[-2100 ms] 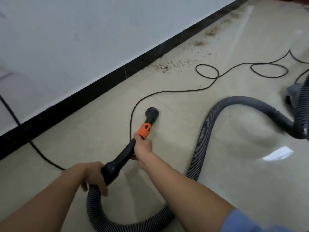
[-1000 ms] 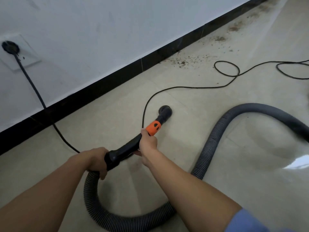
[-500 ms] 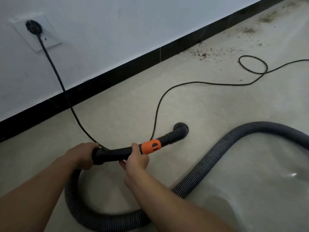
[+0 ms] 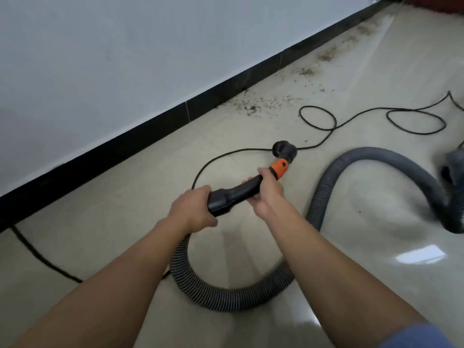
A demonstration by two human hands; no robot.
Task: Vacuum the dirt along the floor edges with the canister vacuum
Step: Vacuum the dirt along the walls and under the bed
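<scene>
While both hands grip the tool, the black vacuum handle [image 4: 236, 193] is held low over the tiled floor [image 4: 100, 234], angled up and to the right.

Left hand [image 4: 194, 209]: fingers curled round the rear end of the handle, where the ribbed hose [image 4: 226, 295] joins.
Right hand [image 4: 266, 194]: wrapped round the front of the handle, just behind the orange collar [image 4: 279, 169].

Round black nozzle [image 4: 283, 149] sits beyond the collar, right where the thin power cord [image 4: 319, 121] crosses. Cannot tell whether the nozzle touches the floor or the cord.

Dirt [image 4: 253, 104]: brown crumbs and dusty patches scattered along the foot of the black baseboard [image 4: 125, 144], running away toward the upper right corner. The nozzle is near the closest patch, but apart from it and out from the floor edge.

Hose drops from the handle, curls in a loop on the floor under the right forearm, then rises in an arch to the right. Canister [image 4: 454, 169] is at the right edge, grey, blurred and only partly in view.

Cord lies in two loose loops beyond the nozzle. Another stretch crosses the floor at lower left, coming off the baseboard.

White wall [image 4: 125, 59] above the baseboard. Blue sleeve [image 4: 421, 335] on the right arm at the bottom corner.
</scene>
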